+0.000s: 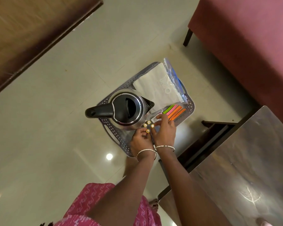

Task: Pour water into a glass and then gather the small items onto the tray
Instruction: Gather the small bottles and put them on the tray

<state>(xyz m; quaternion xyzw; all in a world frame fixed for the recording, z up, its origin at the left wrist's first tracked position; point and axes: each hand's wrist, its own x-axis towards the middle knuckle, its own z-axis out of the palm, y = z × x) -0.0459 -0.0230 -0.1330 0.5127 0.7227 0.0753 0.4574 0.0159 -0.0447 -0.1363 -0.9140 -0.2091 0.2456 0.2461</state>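
a person bends over a grey perforated tray (108,127) set on the pale tiled floor (55,115), both hands low over its near end. the left hand (141,139), fingers curled tight, pinches the nearest battery (147,131), which stands on end. three more batteries (148,122) stand upright just beyond it, close against the base of the steel kettle (129,110). the right hand (164,131) is loosely spread, its fingertips resting on the label end of a packet of coloured sticky notes (175,111) beside the kettle's spout. folded white napkins (153,85) and a clear zip bag (171,70) fill the tray's far end, the bag overhanging the rim. a bangle (145,152) circles each wrist. wide bare floor lies to the left of the tray. on the right, the corner of a glossy table (243,160) sits near the right forearm, and a maroon sofa (252,46) stands near the tray's far right.
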